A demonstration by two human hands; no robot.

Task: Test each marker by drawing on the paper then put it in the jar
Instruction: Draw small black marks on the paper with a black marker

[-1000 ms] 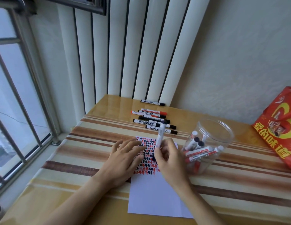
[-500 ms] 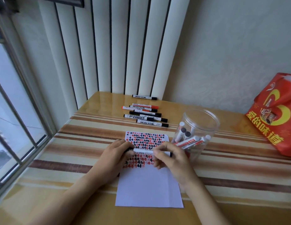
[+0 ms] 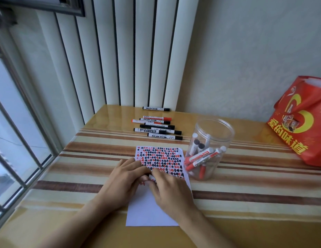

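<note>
Over the paper (image 3: pixel 156 206) I see both hands closed together on one marker (image 3: pixel 151 177), which half a second ago lay stretched between them; now only a white sliver shows. My left hand (image 3: pixel 123 183) and right hand (image 3: pixel 169 190) each grip it, fingers curled. Right of them stands the open jar (image 3: pixel 212 133), near the paper's edge; loose markers (image 3: pixel 157 128) lie well beyond.

I saw a glossy wooden table (image 3: pixel 109 113) under a striped cloth (image 3: pixel 263 179), white vertical blinds (image 3: pixel 131 51) behind, a barred window (image 3: pixel 16 131) left, daylight on the textured wall (image 3: pixel 245 59).
</note>
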